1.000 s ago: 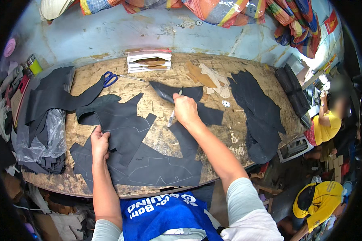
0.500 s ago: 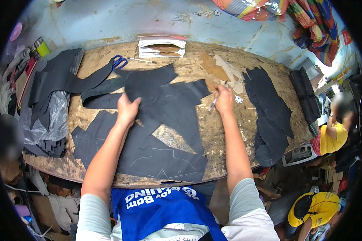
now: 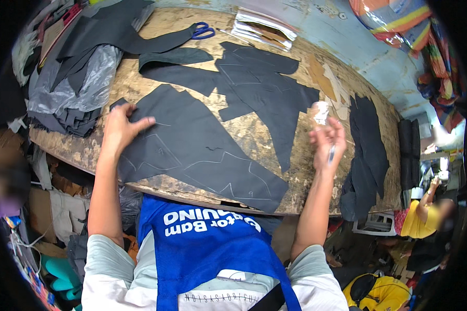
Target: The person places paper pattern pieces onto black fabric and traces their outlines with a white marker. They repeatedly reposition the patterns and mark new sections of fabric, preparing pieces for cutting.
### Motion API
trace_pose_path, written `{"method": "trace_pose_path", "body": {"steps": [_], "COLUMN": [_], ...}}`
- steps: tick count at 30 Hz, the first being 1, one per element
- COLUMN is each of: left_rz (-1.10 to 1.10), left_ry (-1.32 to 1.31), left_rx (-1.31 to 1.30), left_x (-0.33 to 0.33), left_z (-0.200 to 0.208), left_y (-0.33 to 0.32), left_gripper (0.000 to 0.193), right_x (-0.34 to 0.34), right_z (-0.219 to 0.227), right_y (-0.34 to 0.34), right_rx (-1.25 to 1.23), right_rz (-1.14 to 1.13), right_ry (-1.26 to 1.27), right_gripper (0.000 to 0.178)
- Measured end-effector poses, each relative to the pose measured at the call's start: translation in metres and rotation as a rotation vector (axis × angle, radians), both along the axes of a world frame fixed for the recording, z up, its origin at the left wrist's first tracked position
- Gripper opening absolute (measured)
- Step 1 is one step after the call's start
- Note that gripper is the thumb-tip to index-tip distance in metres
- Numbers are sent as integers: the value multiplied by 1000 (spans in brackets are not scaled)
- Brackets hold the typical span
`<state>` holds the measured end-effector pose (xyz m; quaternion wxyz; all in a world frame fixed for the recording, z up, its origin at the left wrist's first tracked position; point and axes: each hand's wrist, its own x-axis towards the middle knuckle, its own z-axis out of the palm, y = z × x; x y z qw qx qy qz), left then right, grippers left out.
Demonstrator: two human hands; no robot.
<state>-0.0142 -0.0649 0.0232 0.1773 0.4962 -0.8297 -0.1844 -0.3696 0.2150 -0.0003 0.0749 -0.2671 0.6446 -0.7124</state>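
A large black sheet [image 3: 192,140], looking like leather or fabric, lies near the table's front edge with pale outlines drawn on it. My left hand [image 3: 123,124] rests at its left edge, thumb and fingers apart, gripping nothing. To the right, my right hand [image 3: 329,137] is raised over the table, fingers curled, with a slim pale pen [image 3: 331,154] held in it. By its fingertips is a small white and tan piece [image 3: 320,113]; whether the fingers hold it I cannot tell. Beyond the sheet lies another marked black piece [image 3: 264,78] with jagged edges.
Blue-handled scissors [image 3: 203,31] and a white stack of folded card [image 3: 264,28] are at the back. Black pieces lie over clear plastic [image 3: 96,75] at left; another black pile [image 3: 366,155] is at right. Tan scraps [image 3: 321,78] lie beyond my right hand. People in yellow [image 3: 420,217] are beyond the table.
My left hand has left the farther black piece for the left edge of the near sheet. The two pieces now lie more apart. My right hand has turned, still holding the pen. The view has shifted.
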Motion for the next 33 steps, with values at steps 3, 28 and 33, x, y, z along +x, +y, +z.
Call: {"method": "trace_pose_path", "body": {"steps": [3, 28, 33], "left_rz": [36, -434, -382], "left_ry": [-78, 41, 140], "left_rx": [84, 160, 157], "left_x": [15, -4, -14], "left_z": [1, -11, -18], "left_y": [13, 74, 101], "left_gripper": [55, 38, 48], "right_x": [73, 125, 86], "right_z": [8, -36, -21], "right_y": [-24, -51, -60], "right_rx": [100, 109, 83], "right_rz": [342, 318, 308], "right_ry": [-187, -44, 47], "right_gripper": [38, 34, 38]}}
